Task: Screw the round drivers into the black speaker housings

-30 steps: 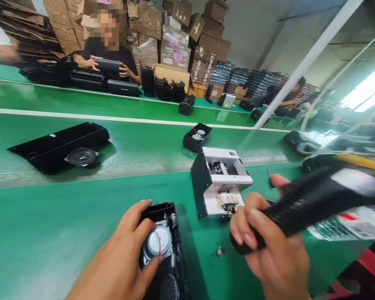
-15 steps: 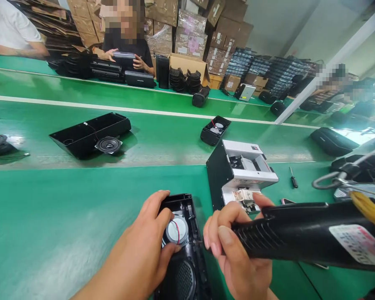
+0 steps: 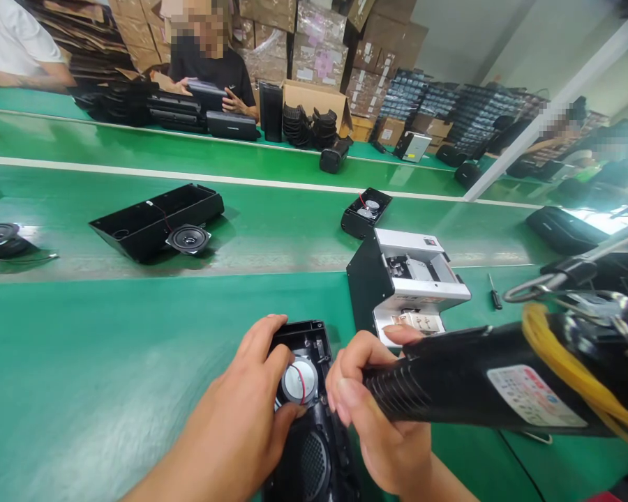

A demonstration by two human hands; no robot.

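Observation:
My left hand (image 3: 241, 425) is closed on a black speaker housing (image 3: 306, 446) lying on the green table (image 3: 109, 362). Its fingers curl over the round silver speaker driver (image 3: 299, 381) with a red wire. My right hand (image 3: 377, 418) grips a black electric screwdriver (image 3: 481, 387) that lies almost level, its tip end hidden behind my fingers at the housing's right edge. A yellow cable (image 3: 565, 359) and a metal hanger ring trail from the tool's rear.
A white and black screw feeder box (image 3: 405, 282) stands just beyond my hands, a small screwdriver (image 3: 495, 293) to its right. On the conveyor belt (image 3: 272, 237) lie a long black housing (image 3: 154, 219) with loose speaker and a small housing (image 3: 365, 211). People work across the belt; cardboard boxes behind.
My right hand brought the electric screwdriver from the right over to the speaker housing and levelled it. My left hand stayed on the driver. The view shifted slightly.

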